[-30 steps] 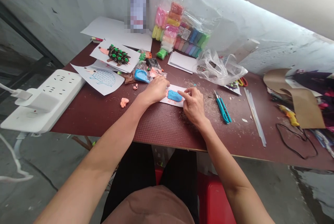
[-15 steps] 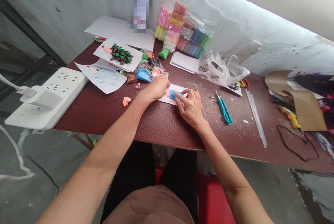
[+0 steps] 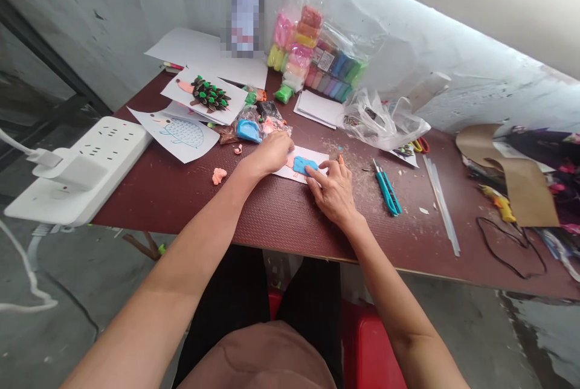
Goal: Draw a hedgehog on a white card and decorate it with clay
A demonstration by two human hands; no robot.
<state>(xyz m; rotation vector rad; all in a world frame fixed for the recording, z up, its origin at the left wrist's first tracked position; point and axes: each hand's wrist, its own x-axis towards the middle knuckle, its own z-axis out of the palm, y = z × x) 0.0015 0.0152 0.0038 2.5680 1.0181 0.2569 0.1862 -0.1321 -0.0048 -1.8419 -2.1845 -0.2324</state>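
Note:
A small white card [image 3: 322, 155] lies on the table with a flattened piece of blue clay [image 3: 302, 164] and some pink clay [image 3: 290, 162] on it. My left hand [image 3: 274, 152] is at the card's left end beside the pink clay, with its fingers curled together; the fingertips and anything between them are hidden. My right hand [image 3: 334, 189] has its fingers apart, and a fingertip touches the right part of the blue clay. Just behind its fingers an orange stick-like thing [image 3: 341, 163] shows in part. Lumps of pink clay [image 3: 219, 176] sit left of my left forearm.
Left are a hedgehog drawing [image 3: 183, 133], a hedgehog collage [image 3: 211, 94] and a power strip [image 3: 81, 171]. Opened clay packets [image 3: 248, 129] lie behind my left hand. Bagged clay [image 3: 333, 69] stands at the wall. Right are a teal utility knife [image 3: 387, 189], clear sticks [image 3: 441, 205] and a glue gun [image 3: 501, 203].
My right hand's fingers have shifted slightly down and right, uncovering more of the blue clay. The left hand has stayed nearly still at the card.

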